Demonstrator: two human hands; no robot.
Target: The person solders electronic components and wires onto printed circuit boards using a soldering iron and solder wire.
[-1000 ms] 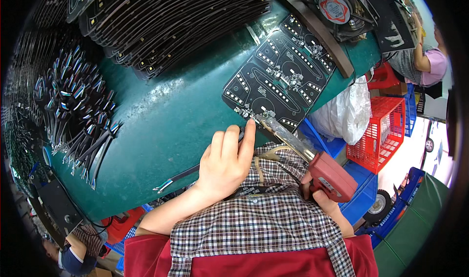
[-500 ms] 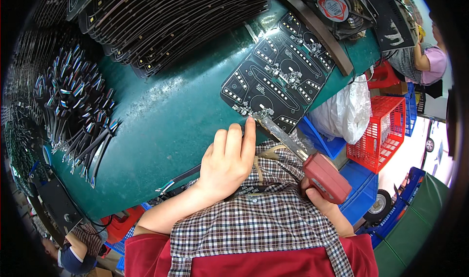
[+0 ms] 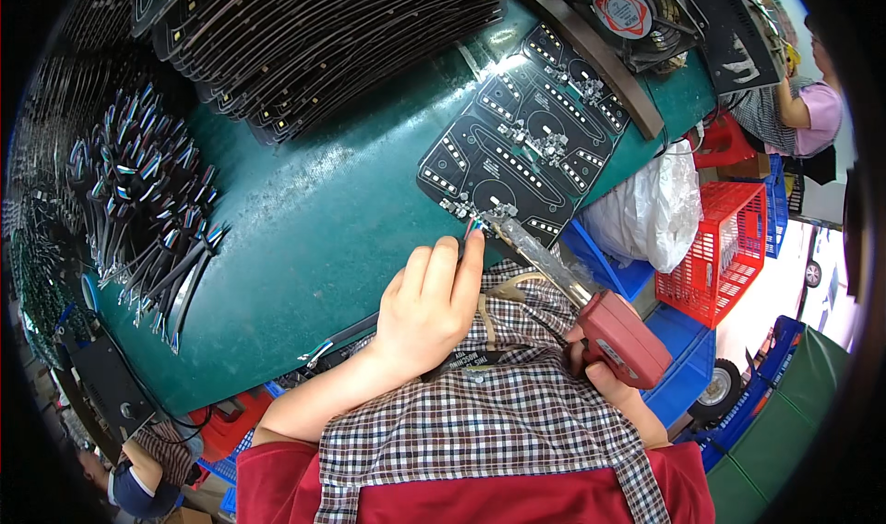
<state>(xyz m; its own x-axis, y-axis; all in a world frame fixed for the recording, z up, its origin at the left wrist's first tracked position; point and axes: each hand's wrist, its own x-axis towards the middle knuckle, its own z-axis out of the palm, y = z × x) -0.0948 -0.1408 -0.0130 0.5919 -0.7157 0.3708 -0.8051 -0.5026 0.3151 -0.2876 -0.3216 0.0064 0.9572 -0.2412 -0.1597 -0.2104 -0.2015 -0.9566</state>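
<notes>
Board (image 3: 529,168): one, black, flat by table's (image 3: 277,275) right edge. Cable (image 3: 474,225): pinched in left hand (image 3: 423,307), coloured wires at board's near corner. Soldering gun (image 3: 628,341): red, gripped in right hand (image 3: 606,381). Board stack (image 3: 341,53): table's far edge.

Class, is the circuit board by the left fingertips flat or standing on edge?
Flat: the circuit board shows its broad face on the green table.

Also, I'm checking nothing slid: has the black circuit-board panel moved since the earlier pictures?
No; the black circuit-board panel keeps its place against the dark bar, with no clear shift.
</notes>
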